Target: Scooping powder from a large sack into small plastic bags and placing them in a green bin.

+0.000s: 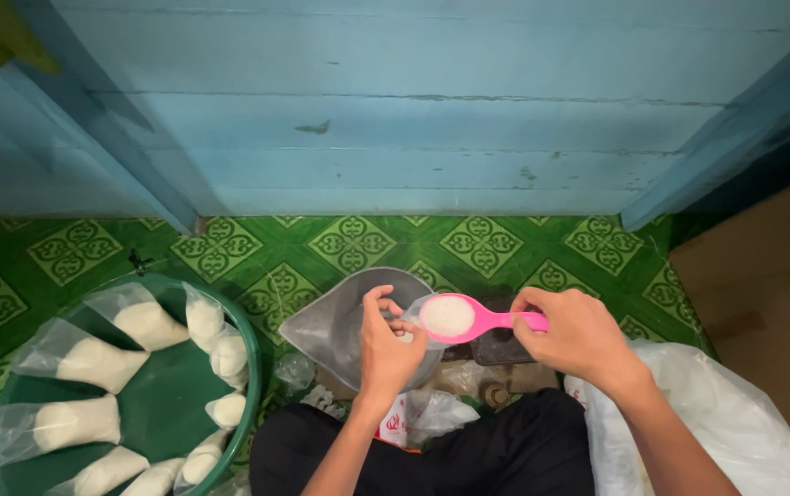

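Observation:
My right hand point(578, 335) holds a pink plastic spoon point(468, 319) by its handle; the spoon bowl is heaped with white grains. My left hand point(386, 344) pinches the mouth of a small clear plastic bag point(413, 312) right beside the spoon bowl. Both hands hover over a grey metal scale pan point(340, 317) that rests on the green patterned floor. My legs in black trousers point(505, 455) lie below the hands.
A green round basin point(252, 386) at the lower left holds several filled clear bags of white grains. A large clear sack point(734, 432) sits at the right, a cardboard box point(771, 285) beyond it. A blue plank wall point(413, 110) stands behind.

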